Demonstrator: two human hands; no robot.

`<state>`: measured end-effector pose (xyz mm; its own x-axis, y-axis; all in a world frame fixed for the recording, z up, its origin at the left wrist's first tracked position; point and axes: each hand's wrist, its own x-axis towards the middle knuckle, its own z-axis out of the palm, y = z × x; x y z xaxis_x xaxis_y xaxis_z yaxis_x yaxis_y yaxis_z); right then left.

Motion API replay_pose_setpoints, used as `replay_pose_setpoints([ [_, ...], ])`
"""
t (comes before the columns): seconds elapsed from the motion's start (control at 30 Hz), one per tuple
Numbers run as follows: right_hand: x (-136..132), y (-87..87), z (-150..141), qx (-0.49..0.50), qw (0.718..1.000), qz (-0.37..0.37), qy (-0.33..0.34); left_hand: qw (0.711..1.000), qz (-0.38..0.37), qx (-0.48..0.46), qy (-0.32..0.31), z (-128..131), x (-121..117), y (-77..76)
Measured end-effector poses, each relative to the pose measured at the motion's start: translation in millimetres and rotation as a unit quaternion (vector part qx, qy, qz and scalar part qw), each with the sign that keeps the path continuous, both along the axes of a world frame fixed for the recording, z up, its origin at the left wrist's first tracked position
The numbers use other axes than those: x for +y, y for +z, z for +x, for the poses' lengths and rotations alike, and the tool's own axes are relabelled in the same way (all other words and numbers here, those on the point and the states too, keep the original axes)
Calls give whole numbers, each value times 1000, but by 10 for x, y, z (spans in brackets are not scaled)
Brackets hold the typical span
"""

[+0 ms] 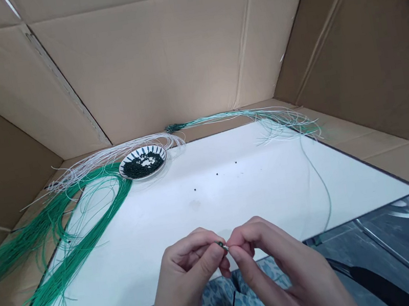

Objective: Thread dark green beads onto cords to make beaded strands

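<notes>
The small green piece (222,245) is at the near edge of the white tabletop (258,196), held up between the two hands near the middle of the scene. Its long axis runs left to right, dipping slightly toward the right, so one end points at the left hand (190,274) and the other at the right hand (281,270). It looks dark green, tiny and a little lumpy, with a pale, whitish bit at the right end; finer detail is too small to tell. The left thumb and forefinger pinch it from the left, and the right thumb and forefinger close on its pale end, the fingertips of both hands nearly meeting.

Far left, a patterned dish (124,162) holds dark beads (139,167), beside green strands (87,244) and white strands (112,156). Far right lies a mixed bundle (280,117), its dark clustered end pointing left.
</notes>
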<state>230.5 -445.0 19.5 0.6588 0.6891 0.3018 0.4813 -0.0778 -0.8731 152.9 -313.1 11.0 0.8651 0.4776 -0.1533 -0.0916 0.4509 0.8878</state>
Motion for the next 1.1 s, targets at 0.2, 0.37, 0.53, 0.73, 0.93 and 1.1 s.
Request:
replay_pose_setpoints([
  [0.2, 32, 0, -20, -40, 998, 31, -47, 1000, 7, -4, -10, -27, 21, -29],
  [0.37, 24, 26, -4, -94, 994, 23, -49, 1000, 17, -17, -10, -41, 9, -20],
  [0.53, 8, 28, -28, -131, 989, 20, -63, 999, 33, -19, 12, -43, -16, 8],
  [0.73, -15, 26, -2, -172, 983, 13, -59, 993, 89, -8, 75, -55, -64, 62],
  [0.93, -47, 23, 34, -221, 974, 3, -51, 993, 93, -11, 77, -53, -73, 80],
  [1.1, -51, 17, 23, -222, 974, 6, -49, 992, 104, -4, 72, -64, -68, 88],
])
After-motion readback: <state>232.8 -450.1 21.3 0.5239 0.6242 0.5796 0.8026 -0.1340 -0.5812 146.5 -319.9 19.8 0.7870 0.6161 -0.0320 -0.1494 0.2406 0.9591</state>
